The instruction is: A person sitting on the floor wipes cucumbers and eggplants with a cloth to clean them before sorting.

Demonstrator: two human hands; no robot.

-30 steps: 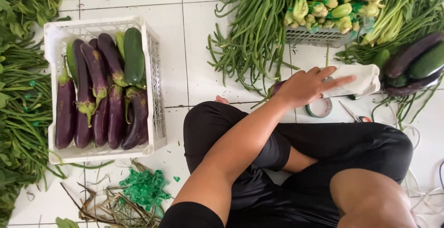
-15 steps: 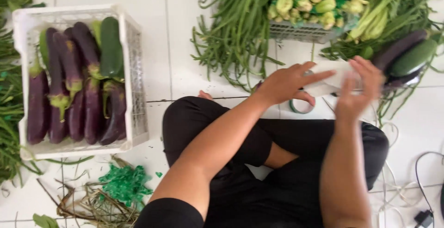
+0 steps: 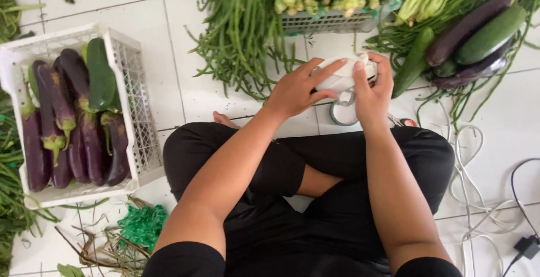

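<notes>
I sit cross-legged on a white tiled floor in black trousers. Both hands hold a white rounded object (image 3: 344,74) just above the floor in front of my knees. My left hand (image 3: 298,88) grips its left side with fingers spread over the top. My right hand (image 3: 373,88) wraps its right end. A roll of tape (image 3: 342,113) lies on the floor right beneath them. What the white object is, I cannot tell.
A white crate (image 3: 135,86) of purple eggplants (image 3: 67,125) and cucumbers stands at left. Long beans (image 3: 242,24) lie ahead, beside a basket (image 3: 332,21) of pale green vegetables. Eggplants and cucumbers (image 3: 472,29) are piled at right. White cords (image 3: 472,198) trail at right; green scraps (image 3: 140,226) at lower left.
My right hand came into view and closed on the white object beside my left hand. The view shifted, so the crate sits further left.
</notes>
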